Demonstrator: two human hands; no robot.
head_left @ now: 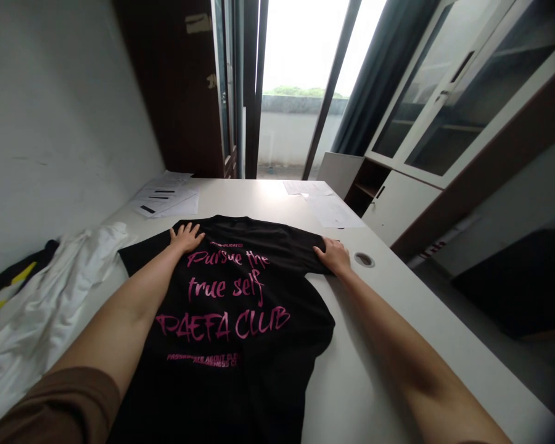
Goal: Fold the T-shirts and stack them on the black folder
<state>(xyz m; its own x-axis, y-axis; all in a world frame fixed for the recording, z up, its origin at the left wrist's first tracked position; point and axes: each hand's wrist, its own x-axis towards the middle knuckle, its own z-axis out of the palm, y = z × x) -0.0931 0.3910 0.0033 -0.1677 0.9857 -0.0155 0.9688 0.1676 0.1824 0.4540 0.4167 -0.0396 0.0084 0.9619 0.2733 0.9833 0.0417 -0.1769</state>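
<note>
A black T-shirt [259, 345] with pink lettering lies spread on a white table, its collar end away from me and its lower part running out of the bottom of the view. My left hand [185, 238] rests flat on the shirt's left shoulder, fingers spread. At the end of the right sleeve, my right hand [335, 254] lies on the cloth with its thumb apart from the fingers. The fabric around the right side of the body is slightly wavy.
White cloth [50, 296] and a black-and-yellow garment [16, 277] lie along the left side. Printed papers [166, 196] sit at the back left, more sheets [330, 211] at the back right. A round cable hole [364, 260] opens in the white table [425, 345]. Cabinets [425, 123] stand beyond.
</note>
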